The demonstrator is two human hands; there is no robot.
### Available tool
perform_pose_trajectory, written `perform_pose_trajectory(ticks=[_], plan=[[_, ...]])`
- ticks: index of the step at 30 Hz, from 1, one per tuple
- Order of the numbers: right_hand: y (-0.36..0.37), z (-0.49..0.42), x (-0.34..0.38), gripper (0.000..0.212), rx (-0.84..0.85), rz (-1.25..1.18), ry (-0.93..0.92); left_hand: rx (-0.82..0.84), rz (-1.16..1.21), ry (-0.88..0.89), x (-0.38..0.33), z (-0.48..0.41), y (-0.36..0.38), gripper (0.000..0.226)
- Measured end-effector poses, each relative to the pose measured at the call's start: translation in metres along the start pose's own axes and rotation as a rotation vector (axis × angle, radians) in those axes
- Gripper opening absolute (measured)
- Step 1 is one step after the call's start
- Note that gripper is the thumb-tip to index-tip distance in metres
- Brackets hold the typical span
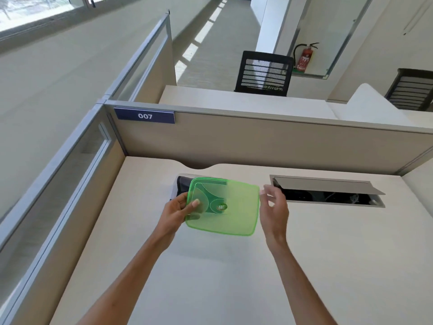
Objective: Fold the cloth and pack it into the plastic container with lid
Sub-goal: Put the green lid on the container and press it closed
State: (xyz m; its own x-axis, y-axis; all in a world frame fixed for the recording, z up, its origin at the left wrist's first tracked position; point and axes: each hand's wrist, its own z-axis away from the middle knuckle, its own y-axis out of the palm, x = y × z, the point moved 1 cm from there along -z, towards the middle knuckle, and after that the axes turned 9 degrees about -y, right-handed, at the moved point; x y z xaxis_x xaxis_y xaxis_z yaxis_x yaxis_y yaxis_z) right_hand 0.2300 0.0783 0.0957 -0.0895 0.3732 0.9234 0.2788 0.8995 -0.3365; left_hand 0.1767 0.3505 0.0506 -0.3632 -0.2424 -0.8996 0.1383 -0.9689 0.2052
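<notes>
A translucent green lid (236, 212) is held tilted above the desk. My left hand (180, 213) grips its left edge, thumb on top. My right hand (274, 205) is at the lid's right edge with fingers spread; whether it pinches the corner is unclear. Behind and under the lid sits the plastic container (180, 186), mostly hidden, with dark cloth (184, 184) showing inside it at the left.
The pale desk (210, 277) is bounded by beige partitions at the back and left. An open cable hatch (328, 193) lies right of my right hand. Black chairs stand beyond the back partition.
</notes>
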Motion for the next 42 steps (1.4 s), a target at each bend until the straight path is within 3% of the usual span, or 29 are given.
perform_pose_trajectory(ticks=[2, 7, 12, 16, 20, 24, 42], plan=[[0.013, 0.004, -0.005, 0.016, 0.097, -0.07, 0.148, -0.016, 0.028, 0.004, -0.008, -0.002, -0.012, 0.039], [0.046, 0.0, -0.009, 0.014, 0.18, -0.058, 0.187, -0.109, -0.022, 0.019, -0.026, -0.01, -0.028, 0.04], [0.076, -0.016, -0.009, 0.022, 0.208, 0.057, 0.205, -0.325, -0.344, 0.126, -0.034, -0.028, -0.036, 0.043], [0.095, -0.026, -0.013, 0.03, 0.284, 0.153, 0.238, -0.473, -0.583, 0.066, -0.033, -0.051, -0.045, 0.045], [0.11, -0.032, -0.019, 0.022, 0.33, 0.264, 0.204, -0.476, -0.621, -0.048, -0.026, -0.067, -0.048, 0.05], [0.119, -0.035, -0.026, 0.027, 0.358, 0.387, 0.154, -0.477, -0.576, -0.111, -0.016, -0.078, -0.052, 0.052], [0.125, -0.053, -0.035, 0.035, 0.402, 0.567, 0.062, -0.491, -0.666, -0.162, -0.016, -0.089, -0.054, 0.048]])
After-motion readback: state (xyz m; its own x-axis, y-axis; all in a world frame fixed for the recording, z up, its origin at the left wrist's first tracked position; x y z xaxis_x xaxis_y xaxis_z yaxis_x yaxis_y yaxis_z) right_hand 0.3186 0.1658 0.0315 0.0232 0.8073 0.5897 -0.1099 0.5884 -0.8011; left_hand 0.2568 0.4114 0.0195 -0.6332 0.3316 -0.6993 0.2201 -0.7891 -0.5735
